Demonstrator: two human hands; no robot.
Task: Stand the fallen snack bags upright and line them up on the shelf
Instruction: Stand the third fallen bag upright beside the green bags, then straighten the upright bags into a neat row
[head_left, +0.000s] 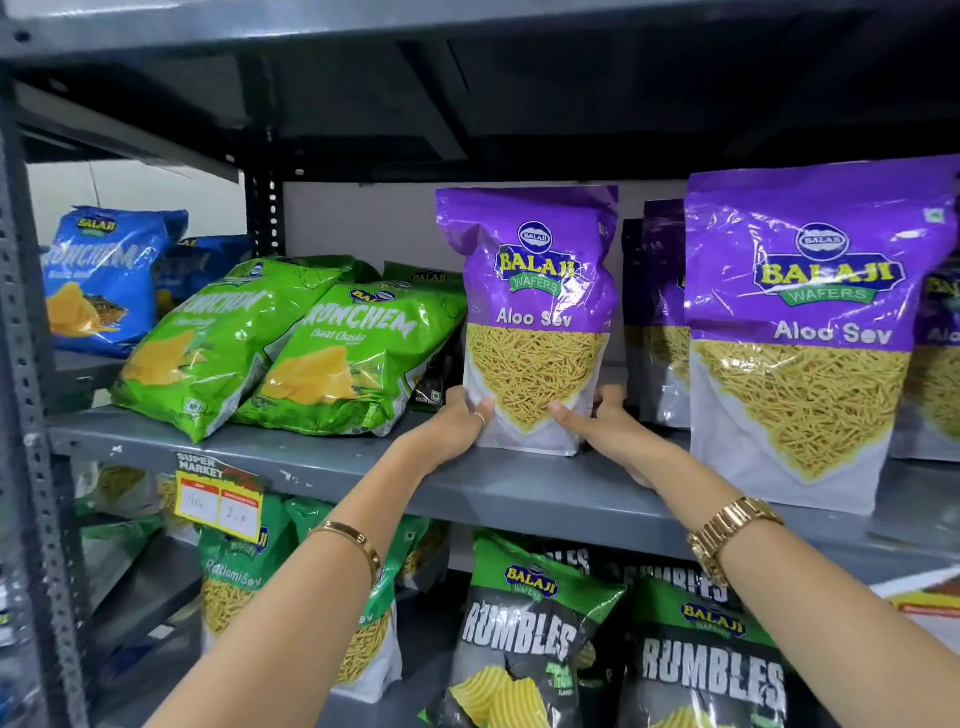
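A purple Aloo Sev bag (535, 317), clear-windowed below with yellow strands visible, is stood upright on the grey shelf (363, 467), long axis vertical, printed face outward. Its lower corners are clasped by the left hand (460, 421) and the right hand (597, 423), fingers closed on the pouch. Beside it, two green Crunchem bags (291, 343) are seen lying tilted backwards.

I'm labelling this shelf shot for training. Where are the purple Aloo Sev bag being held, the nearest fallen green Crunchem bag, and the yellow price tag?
held Aloo Sev bag (535, 291): head view, purple front panel.
fallen green Crunchem bag (348, 358): head view, front face.
yellow price tag (221, 506): head view, tag centre.
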